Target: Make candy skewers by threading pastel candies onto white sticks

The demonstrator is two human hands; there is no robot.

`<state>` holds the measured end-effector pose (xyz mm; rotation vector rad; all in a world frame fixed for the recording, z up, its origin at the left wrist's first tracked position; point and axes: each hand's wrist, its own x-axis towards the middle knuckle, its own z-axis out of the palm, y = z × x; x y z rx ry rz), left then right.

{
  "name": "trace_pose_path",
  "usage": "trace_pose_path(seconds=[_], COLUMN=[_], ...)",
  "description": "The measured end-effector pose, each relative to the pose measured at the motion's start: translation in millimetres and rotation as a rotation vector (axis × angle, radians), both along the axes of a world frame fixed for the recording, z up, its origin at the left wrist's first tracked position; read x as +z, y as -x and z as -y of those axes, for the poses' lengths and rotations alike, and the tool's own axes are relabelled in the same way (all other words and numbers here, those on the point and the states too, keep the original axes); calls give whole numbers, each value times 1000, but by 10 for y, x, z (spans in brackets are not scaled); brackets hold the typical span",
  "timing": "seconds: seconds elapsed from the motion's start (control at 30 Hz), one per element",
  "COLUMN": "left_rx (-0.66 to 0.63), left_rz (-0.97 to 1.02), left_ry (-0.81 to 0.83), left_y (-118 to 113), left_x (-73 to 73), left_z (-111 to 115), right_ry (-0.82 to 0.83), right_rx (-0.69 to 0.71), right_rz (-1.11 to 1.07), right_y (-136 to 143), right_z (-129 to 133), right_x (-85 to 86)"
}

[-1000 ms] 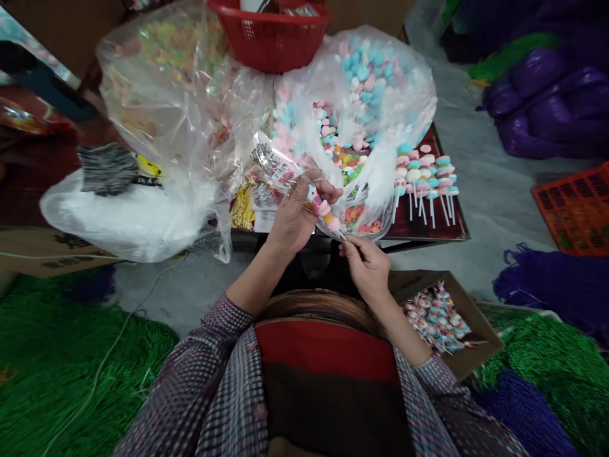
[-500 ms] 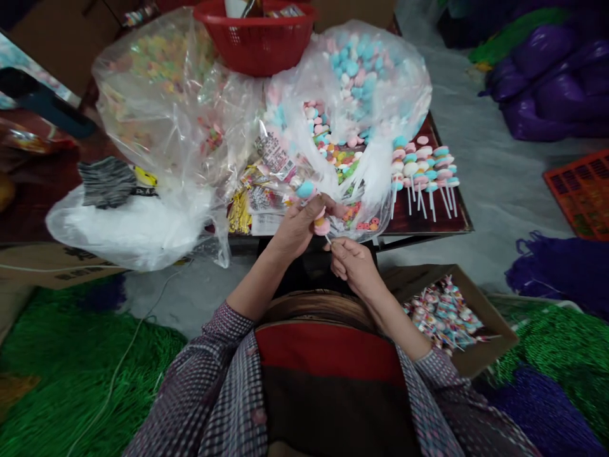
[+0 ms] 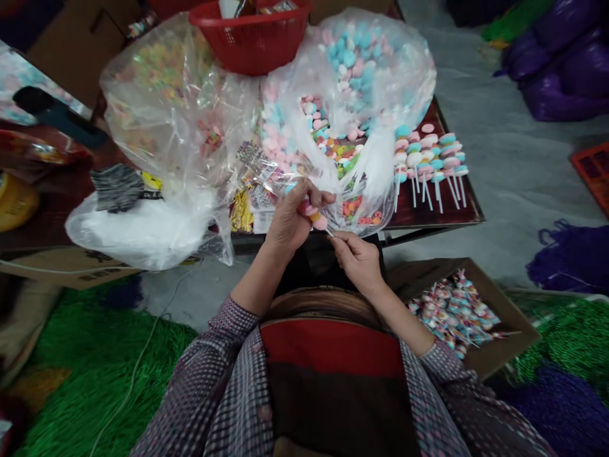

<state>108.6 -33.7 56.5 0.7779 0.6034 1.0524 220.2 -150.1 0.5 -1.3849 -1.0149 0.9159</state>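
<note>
Between my hands is a marshmallow candy stick (image 3: 319, 222), pink and yellow pieces on a thin white stick, tilted up to the left. My left hand (image 3: 291, 219) is closed around its upper pieces, which the fingers partly hide. My right hand (image 3: 358, 257) pinches the lower end of the stick. Just beyond my left hand, a clear printed wrapper (image 3: 259, 164) shows; whether it covers the candy's top I cannot tell. Gold twist ties (image 3: 242, 212) and more printed wrappers lie left of it on the table.
Bags of marshmallows (image 3: 349, 60) and gummy candy (image 3: 164, 70) cover the table before a red basket (image 3: 252, 44). Finished-looking marshmallow sticks (image 3: 431, 155) lie at the right edge. A cardboard box (image 3: 516, 339) of wrapped sticks stands lower right. Green strands (image 3: 109, 355) lie lower left.
My left hand has turned and now covers more of the candy; the blue top piece is mostly hidden behind it. My right hand still pinches the stick. The whole view has shifted slightly.
</note>
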Motion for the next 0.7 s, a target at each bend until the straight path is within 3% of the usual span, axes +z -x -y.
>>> trace_pose_path(seconds=[0.13,0.2,0.27,0.37,0.5,0.7], left_rx=[-223,-305,-307,-175,29,54], left_rz=[-10,-41,-60,-3,10,-12], left_ry=[-98,-101,-83,-87,-92,-22], left_y=[-14,11,58,139,172,36], left_x=[-77,-92,-72,27,144,63], left_z=[43,64,67,36,-22,-17], right_ry=[116,130,121,105,77,-32], right_rx=[197,218,197,161,64,-151], right_rz=[-407,-548,-598,-513,-218,74], right_y=[16,16,5,-26,-61,-113], right_z=[-3,-17,-31,-36,-15,25], right_x=[-19,-23,-23,-22,-38,-32])
